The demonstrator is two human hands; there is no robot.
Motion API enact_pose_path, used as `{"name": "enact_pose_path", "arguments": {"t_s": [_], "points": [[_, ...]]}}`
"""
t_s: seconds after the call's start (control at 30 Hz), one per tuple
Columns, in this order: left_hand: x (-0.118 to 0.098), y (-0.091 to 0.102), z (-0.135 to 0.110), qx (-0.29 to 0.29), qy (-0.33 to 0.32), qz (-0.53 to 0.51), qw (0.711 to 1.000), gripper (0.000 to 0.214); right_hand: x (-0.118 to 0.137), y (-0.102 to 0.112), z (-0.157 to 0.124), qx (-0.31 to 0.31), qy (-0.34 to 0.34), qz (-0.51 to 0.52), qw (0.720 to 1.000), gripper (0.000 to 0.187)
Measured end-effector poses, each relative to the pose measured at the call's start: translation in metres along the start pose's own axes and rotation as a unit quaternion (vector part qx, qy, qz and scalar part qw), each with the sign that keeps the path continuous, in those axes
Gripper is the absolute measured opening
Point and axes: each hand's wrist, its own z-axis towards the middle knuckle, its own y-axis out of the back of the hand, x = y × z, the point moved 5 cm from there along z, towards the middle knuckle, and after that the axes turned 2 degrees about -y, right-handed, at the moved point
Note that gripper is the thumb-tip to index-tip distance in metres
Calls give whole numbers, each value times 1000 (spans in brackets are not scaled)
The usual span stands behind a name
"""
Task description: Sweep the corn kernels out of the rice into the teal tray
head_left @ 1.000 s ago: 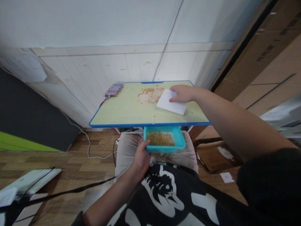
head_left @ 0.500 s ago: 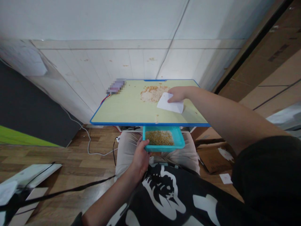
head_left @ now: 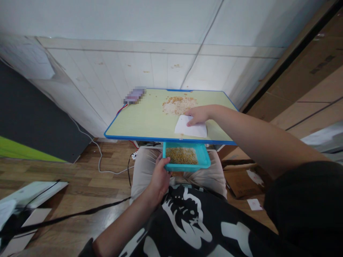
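My left hand (head_left: 160, 171) grips the left side of a turquoise plastic tray (head_left: 193, 167), its thumb over the rim. Yellowish beans (head_left: 182, 156) mixed with pale grains lie in the tray, which sits just under the table's front edge. My right hand (head_left: 198, 116) is closed on a white card (head_left: 189, 127), pressed down on the tabletop near that edge. Behind the card spreads a heap of pale grains (head_left: 178, 107) with yellow beans (head_left: 175, 99) along its far side. A few crumbs lie by the front edge, partly under the card.
The small table (head_left: 134, 123) has a pale yellow top and blue rim, against a white panelled wall (head_left: 112, 71). A blurred-out device (head_left: 134, 96) with a red cable is at its far left corner. Cardboard boxes (head_left: 242, 182) stand on the floor to the right.
My right hand has drawn the card toward the table's front edge and slightly left, away from the heap. My left hand and the tray stay in place. The view has shifted slightly.
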Motion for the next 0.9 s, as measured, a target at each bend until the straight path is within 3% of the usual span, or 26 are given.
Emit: {"name": "enact_pose_path", "arguments": {"t_s": [0.37, 0.9], "points": [[1, 2, 2, -4, 3, -4, 1000, 68, 18, -3, -11, 9, 5, -20, 1000, 30], [-1, 0, 0, 1, 5, -9, 1000, 69, 17, -7, -12, 17, 19, 49, 998, 17]]}}
